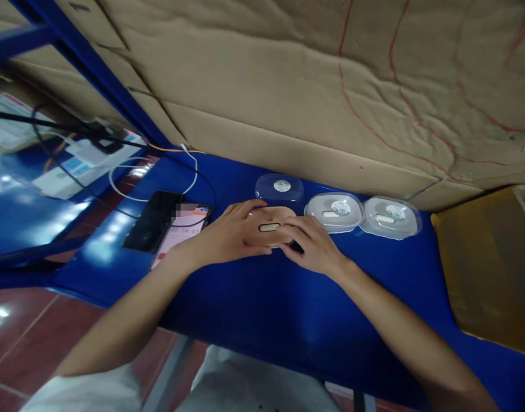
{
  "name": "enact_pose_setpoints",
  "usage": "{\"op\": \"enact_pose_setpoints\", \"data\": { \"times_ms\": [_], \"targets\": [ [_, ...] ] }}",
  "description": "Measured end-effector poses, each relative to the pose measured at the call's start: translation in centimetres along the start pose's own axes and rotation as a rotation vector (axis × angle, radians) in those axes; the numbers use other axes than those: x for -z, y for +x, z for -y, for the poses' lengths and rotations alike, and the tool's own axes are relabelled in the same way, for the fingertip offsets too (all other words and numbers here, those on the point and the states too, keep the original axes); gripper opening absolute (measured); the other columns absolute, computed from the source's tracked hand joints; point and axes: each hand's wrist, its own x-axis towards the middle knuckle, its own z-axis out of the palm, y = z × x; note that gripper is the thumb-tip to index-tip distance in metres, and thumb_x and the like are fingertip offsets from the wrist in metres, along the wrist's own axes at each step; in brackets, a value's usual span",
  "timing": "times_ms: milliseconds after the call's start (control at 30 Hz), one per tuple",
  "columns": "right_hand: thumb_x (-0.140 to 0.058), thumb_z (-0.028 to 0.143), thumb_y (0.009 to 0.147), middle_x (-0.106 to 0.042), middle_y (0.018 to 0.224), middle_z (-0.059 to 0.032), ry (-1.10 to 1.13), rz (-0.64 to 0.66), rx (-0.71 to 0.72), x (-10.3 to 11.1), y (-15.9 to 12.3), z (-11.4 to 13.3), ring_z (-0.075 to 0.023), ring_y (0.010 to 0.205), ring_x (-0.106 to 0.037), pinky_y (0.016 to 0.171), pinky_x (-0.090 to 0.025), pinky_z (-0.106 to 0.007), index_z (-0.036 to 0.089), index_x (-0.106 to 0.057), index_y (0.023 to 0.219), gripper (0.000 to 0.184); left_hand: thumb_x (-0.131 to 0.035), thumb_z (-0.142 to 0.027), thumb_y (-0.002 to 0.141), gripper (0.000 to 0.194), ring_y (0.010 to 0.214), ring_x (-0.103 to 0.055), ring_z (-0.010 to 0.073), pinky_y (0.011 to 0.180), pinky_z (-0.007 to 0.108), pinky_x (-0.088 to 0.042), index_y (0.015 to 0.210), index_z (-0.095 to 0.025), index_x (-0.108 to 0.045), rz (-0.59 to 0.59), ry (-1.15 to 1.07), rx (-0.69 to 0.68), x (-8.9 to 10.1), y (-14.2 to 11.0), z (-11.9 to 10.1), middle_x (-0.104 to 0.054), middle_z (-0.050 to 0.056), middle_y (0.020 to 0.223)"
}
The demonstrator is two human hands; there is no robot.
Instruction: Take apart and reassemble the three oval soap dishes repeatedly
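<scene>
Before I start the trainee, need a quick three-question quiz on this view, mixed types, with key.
1. True or false: the left hand and the right hand both touch the pink box.
2. How many boxes under clear covers stand to the right of the pink box?
3. Seen from the person's seat, what lies just beyond the pink box?
A) a phone
B) a loose clear cover
C) a brown carton

Key: 1. True. 2. Two. 3. B.
</scene>
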Motion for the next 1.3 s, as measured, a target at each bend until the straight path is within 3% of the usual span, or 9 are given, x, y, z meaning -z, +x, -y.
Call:
{"op": "enact_pose_setpoints", "data": {
  "times_ms": [67, 233, 500, 733, 833, 967, 1033, 1167, 1300],
  "targets": [
    [-0.059, 0.025, 0.106, -0.073, 0.127, -0.0097, 0.002, -0.037, -0.016, 0.1, 0.0, 0.0, -0.0258, 0.119, -0.071, 0.100, -0.057, -0.045, 0.027, -0.066, 0.134, 0.030, -0.080, -0.058, 0.090, 0.078, 0.156, -0.042, 0.0370, 0.127, 0.055, -0.036, 0.158, -0.035, -0.050, 0.032, 0.014, 0.010, -0.2, -0.1, 0.4, -0.043, 0.010, 0.170],
    [-0.056, 0.022, 0.106, -0.074, 0.123, -0.0094, 0.008, -0.042, -0.033, 0.4, 0.1, -0.2, -0.0252, 0.115, -0.072, 0.098, -0.060, -0.045, 0.026, -0.068, 0.129, 0.027, -0.079, -0.047, 0.092, 0.066, 0.157, -0.043, 0.0346, 0.126, 0.052, -0.037, 0.153, -0.035, -0.054, 0.045, 0.018, -0.001, -0.7, 0.2, 0.2, -0.046, 0.008, 0.168],
    [-0.060, 0.018, 0.104, -0.075, 0.120, -0.0085, 0.026, -0.151, -0.038, 0.9, 0.0, -0.1, -0.0251, 0.110, -0.074, 0.096, -0.059, -0.045, 0.028, -0.067, 0.129, 0.029, -0.084, -0.054, 0.088, 0.058, 0.156, -0.045, 0.0335, 0.128, 0.052, -0.035, 0.137, -0.031, -0.065, 0.060, -0.117, 0.018, -0.2, -0.1, 0.0, -0.048, 0.009, 0.167],
    [-0.055, 0.021, 0.106, -0.075, 0.121, -0.0100, 0.018, -0.178, -0.048, 1.4, 0.0, 0.0, -0.0261, 0.110, -0.073, 0.095, -0.058, -0.045, 0.027, -0.069, 0.129, 0.027, -0.072, -0.063, 0.097, 0.043, 0.149, -0.053, 0.0339, 0.123, 0.053, -0.041, 0.125, -0.031, -0.074, 0.107, -0.199, -0.079, 0.7, 0.0, 0.2, -0.054, 0.008, 0.161],
    [-0.055, 0.022, 0.107, -0.074, 0.123, -0.0112, 0.017, -0.180, -0.033, 1.5, -0.1, 0.1, -0.0267, 0.113, -0.072, 0.097, -0.057, -0.045, 0.025, -0.067, 0.133, 0.029, -0.073, -0.064, 0.095, 0.053, 0.153, -0.048, 0.0336, 0.126, 0.051, -0.040, 0.134, -0.028, -0.069, 0.028, -0.207, -0.059, 0.7, 0.3, 0.1, -0.055, 0.011, 0.159],
    [-0.058, 0.024, 0.106, -0.074, 0.123, -0.0113, -0.017, -0.206, -0.008, 1.7, -0.1, 0.2, -0.0269, 0.114, -0.071, 0.098, -0.055, -0.044, 0.025, -0.066, 0.133, 0.028, -0.074, -0.058, 0.094, 0.059, 0.154, -0.046, 0.0343, 0.128, 0.052, -0.037, 0.141, -0.024, -0.062, -0.164, -0.171, -0.005, 0.3, 0.7, 0.8, -0.051, 0.014, 0.161],
    [-0.058, 0.025, 0.107, -0.076, 0.118, -0.0101, -0.020, -0.177, 0.036, 1.6, 0.1, 0.4, -0.0257, 0.109, -0.071, 0.095, -0.054, -0.042, 0.023, -0.067, 0.128, 0.023, -0.075, -0.055, 0.094, 0.058, 0.151, -0.048, 0.0371, 0.126, 0.056, -0.038, 0.140, -0.023, -0.062, -0.200, -0.131, 0.018, 0.2, 0.9, 1.3, -0.049, 0.016, 0.162],
    [-0.056, 0.027, 0.109, -0.078, 0.105, -0.0074, -0.043, 0.023, 0.142, 0.9, 0.4, 0.9, -0.0218, 0.093, -0.071, 0.087, -0.051, -0.038, 0.020, -0.070, 0.114, 0.016, -0.075, -0.053, 0.094, 0.059, 0.155, -0.042, 0.0400, 0.123, 0.061, -0.037, 0.145, -0.026, -0.060, -0.167, -0.067, 0.051, 0.2, 1.0, 1.7, -0.045, 0.015, 0.166],
    [-0.051, 0.029, 0.111, -0.079, 0.111, -0.0080, -0.066, 0.114, 0.168, 0.5, 0.3, 1.6, -0.0209, 0.099, -0.071, 0.086, -0.051, -0.035, 0.019, -0.071, 0.118, 0.022, -0.078, -0.054, 0.093, 0.062, 0.159, -0.038, 0.0389, 0.127, 0.060, -0.030, 0.148, -0.030, -0.060, -0.124, -0.063, 0.032, 0.0, 0.8, 1.5, -0.042, 0.014, 0.170]
  ]
}}
